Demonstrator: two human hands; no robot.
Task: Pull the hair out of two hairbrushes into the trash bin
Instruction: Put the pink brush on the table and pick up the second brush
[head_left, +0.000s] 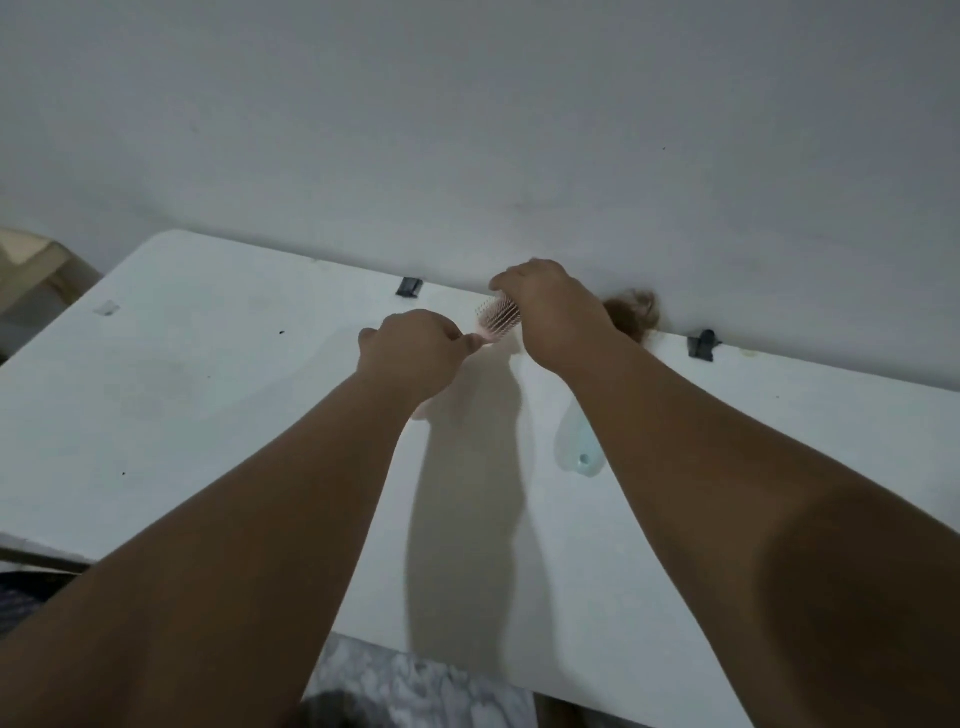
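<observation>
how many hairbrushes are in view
2. A pink hairbrush is held between the left hand and right hand. A light blue hairbrush lies on the table, mostly hidden under the right forearm.

Plain pale wall (467, 104) | white tabletop (182, 389) against it | two dark clips (409, 287) on its far edge | beige furniture (31, 270) far left | dim light

A single wide-angle camera sits on the person's head, facing forward and down across a white table (156, 415) toward the wall (467, 130) behind it. It is near: the left hand (415, 353) and right hand (556, 312) fall mid-frame, and the table's near edge lies low in view.
</observation>
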